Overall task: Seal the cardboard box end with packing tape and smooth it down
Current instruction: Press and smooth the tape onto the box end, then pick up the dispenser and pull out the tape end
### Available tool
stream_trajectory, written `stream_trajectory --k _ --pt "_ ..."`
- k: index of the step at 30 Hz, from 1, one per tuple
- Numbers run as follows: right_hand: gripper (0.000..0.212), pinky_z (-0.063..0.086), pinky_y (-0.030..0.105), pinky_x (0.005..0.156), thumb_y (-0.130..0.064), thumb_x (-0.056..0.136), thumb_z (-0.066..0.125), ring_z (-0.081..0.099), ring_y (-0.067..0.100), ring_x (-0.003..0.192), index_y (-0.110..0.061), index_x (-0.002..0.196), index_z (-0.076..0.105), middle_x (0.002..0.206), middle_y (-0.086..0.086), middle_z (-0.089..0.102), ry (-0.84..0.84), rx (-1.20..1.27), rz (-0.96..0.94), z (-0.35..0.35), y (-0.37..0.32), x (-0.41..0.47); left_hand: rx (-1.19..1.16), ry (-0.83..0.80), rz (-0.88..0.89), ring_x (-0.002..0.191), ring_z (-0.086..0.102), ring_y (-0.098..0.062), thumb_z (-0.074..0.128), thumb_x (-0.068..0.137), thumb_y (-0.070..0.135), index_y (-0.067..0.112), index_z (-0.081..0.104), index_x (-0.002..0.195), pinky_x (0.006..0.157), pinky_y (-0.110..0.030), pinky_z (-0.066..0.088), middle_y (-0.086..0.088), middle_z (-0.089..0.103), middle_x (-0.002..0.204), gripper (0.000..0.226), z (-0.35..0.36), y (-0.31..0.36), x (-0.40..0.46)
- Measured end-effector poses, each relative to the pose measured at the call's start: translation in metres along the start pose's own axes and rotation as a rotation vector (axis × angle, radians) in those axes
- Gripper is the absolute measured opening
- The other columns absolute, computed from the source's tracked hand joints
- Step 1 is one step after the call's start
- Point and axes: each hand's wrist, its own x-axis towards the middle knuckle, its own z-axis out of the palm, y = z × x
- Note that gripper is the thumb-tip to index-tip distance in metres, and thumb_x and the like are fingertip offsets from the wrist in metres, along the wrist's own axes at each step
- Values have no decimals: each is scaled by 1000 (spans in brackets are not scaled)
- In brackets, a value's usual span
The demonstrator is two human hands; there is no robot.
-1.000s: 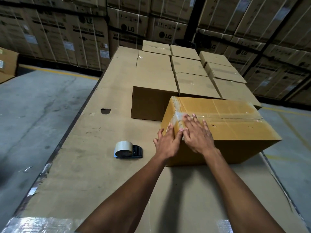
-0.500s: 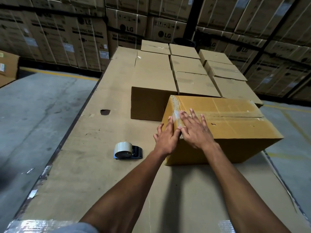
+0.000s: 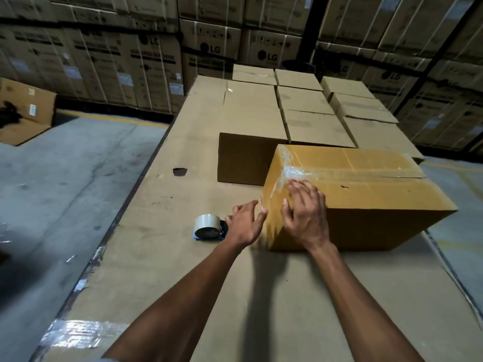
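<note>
A yellowish cardboard box lies on the cardboard-covered worktop. Clear packing tape runs along its top seam and folds over the near left end. My right hand lies flat on that end face, fingers spread over the tape. My left hand hovers just left of the box's end, fingers apart, holding nothing. A tape dispenser with a roll of clear tape sits on the worktop right beside my left hand.
A second brown box stands behind the taped one, and rows of closed boxes fill the far worktop. Stacked appliance cartons line the back wall. The worktop's left edge drops to a concrete floor.
My left hand has come off the box end and moved down-left toward the tape dispenser. My right hand has slid from the top edge down onto the end face.
</note>
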Motion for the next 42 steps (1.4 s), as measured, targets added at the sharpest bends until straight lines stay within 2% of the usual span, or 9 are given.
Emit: stream_trajectory --k 4,9,12,16,18,24,30,37,42 --pt "39 43 46 107 -27 99 58 56 31 130 -9 133 65 139 14 63 -14 23 -82 24 -42 -14 28 74 -75 147 42 -33 44 113 52 23 55 155 113 -54 32 -3 58 159 53 -17 -36 -11" --pt "38 49 41 103 -23 97 58 59 29 118 -7 132 63 128 12 64 -172 177 -59 60 -74 -26 139 102 -125 145 42 -31 56 109 43 24 53 155 109 -51 34 -3 57 157 49 -44 -77 -22" --pt "42 53 42 101 -25 95 62 60 28 115 -8 134 59 126 10 62 -368 264 74 84 -83 -33 211 81 -153 144 41 -31 71 100 37 26 49 158 106 -50 36 -3 53 158 63 -56 -99 -25" --pt "64 44 41 113 -31 99 62 51 31 132 -10 154 38 147 11 49 -750 263 146 112 -92 -41 245 31 -198 140 42 -31 79 94 46 27 51 155 105 -50 39 -1 50 157 70 -60 -126 -20" --pt "71 41 42 116 -32 98 63 48 32 136 -10 158 33 151 12 45 -834 258 160 124 -95 -44 244 18 -203 139 42 -32 82 91 52 27 49 156 105 -50 40 -1 47 158 77 -60 -135 -13" --pt "74 42 45 114 -33 95 70 49 35 138 -10 156 34 152 12 45 -901 281 291 156 -93 -35 174 -41 -209 144 39 -36 90 82 53 27 40 164 112 -54 39 -6 44 161 100 -57 -153 15" --pt "58 47 46 108 -23 86 73 57 38 128 -8 140 54 137 16 60 -907 353 563 184 -91 -23 23 -117 -136 137 48 -39 95 80 37 23 41 165 113 -50 45 -10 48 157 101 -49 -182 27" --pt "48 57 40 98 -22 69 67 71 29 110 -23 117 73 119 8 73 -900 466 760 234 -81 -32 6 -65 -61 126 59 -37 91 83 34 21 34 167 106 -46 49 -13 61 144 102 -43 -191 18" --pt "27 58 33 89 -18 76 70 72 26 100 -24 102 79 105 2 80 -860 531 900 198 -97 -12 -22 -72 -61 125 55 -36 88 87 30 20 31 169 106 -44 45 -14 60 146 100 -46 -187 11"
